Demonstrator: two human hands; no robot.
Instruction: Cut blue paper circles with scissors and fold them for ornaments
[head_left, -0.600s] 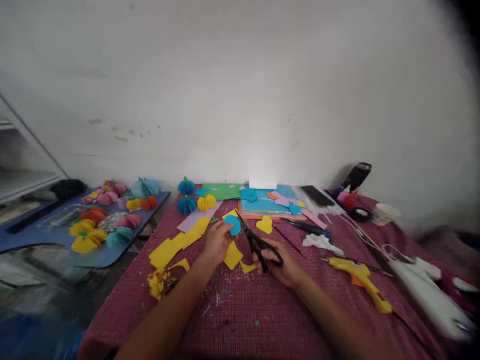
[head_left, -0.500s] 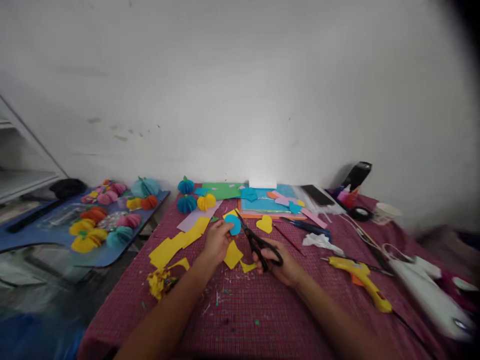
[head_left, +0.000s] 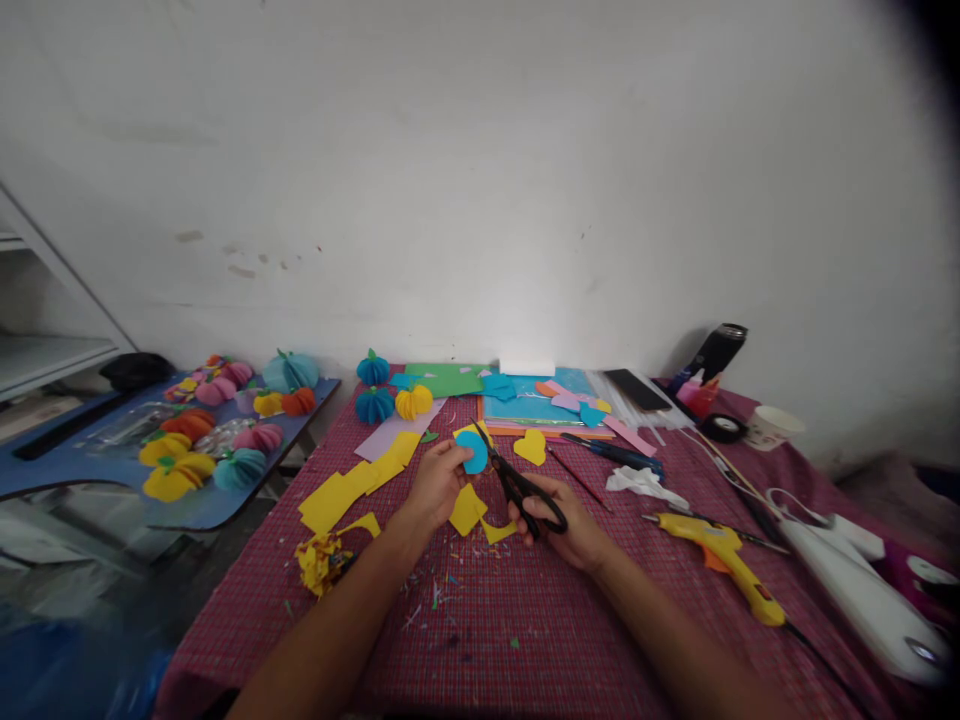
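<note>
Left hand (head_left: pixel 435 485) pinching a round blue paper cutout (head_left: pixel 473 452) steady for trimming, right hand (head_left: pixel 559 525) gripping black-handled scissors (head_left: pixel 521 487), blades just right of the paper.

Bare cloth (head_left: pixel 480 640) nearside (scraps (head_left: pixel 466 508) ahead)

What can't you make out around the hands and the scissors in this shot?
Head view:
- Left hand: its fingers hide part of the blue paper disc.
- Right hand: fingers fill the scissors handles, hiding the grip.
- Scissor blade tips: too small to tell if they touch the paper.
- Both elbows: cut off by the bottom edge.
</note>
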